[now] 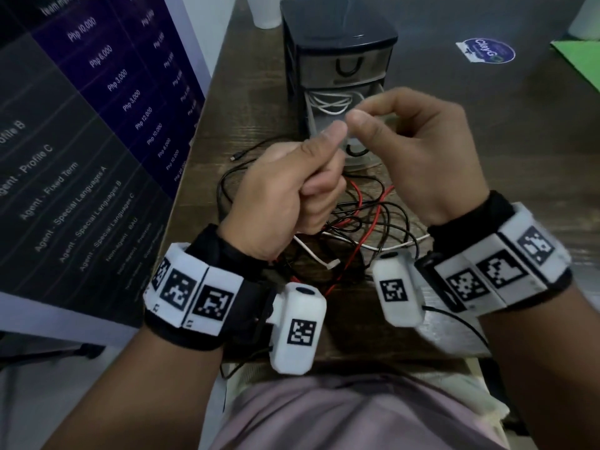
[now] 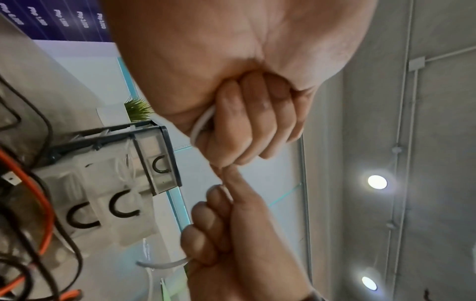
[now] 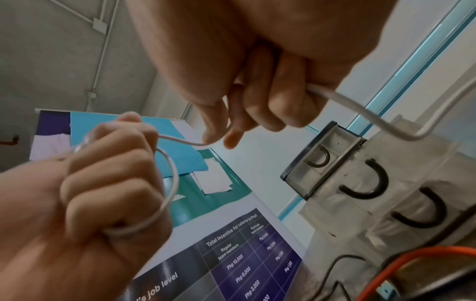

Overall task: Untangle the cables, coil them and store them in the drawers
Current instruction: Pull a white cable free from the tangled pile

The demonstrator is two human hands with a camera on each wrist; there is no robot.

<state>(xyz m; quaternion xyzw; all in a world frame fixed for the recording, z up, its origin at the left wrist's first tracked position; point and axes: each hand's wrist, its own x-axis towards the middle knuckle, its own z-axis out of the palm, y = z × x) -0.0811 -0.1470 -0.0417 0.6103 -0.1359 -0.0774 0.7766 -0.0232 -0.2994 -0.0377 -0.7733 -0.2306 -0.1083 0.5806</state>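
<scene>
From the head view, the left hand (image 1: 285, 190) is a fist with the thumb pressed up against the right hand (image 1: 412, 147), whose thumb and forefinger pinch together above the table (image 1: 259, 102). Below them lies the tangle of black and red cables (image 1: 354, 219), with a white strand threading through it. The drawer unit (image 1: 337, 60) stands just behind, its middle drawer (image 1: 331, 105) pulled out and already holding a coiled white cable.

From the left wrist, the left fingers (image 2: 247, 122) are curled tight round the white cable (image 2: 201, 124), a loop of which peeps out at the side of the fist; the right forefinger touches the left fingertips.

From the right wrist, the white cable (image 3: 360, 114) runs out of the right hand's curled fingers (image 3: 268, 110) toward the drawers, crosses to the left fist and loops round it.

The step in hand looks like coiling. It would go best by feeding slack through the right pinch, keeping each turn the same size round the left fingers, and letting the free end trail clear of the tangle so it drags nothing along
</scene>
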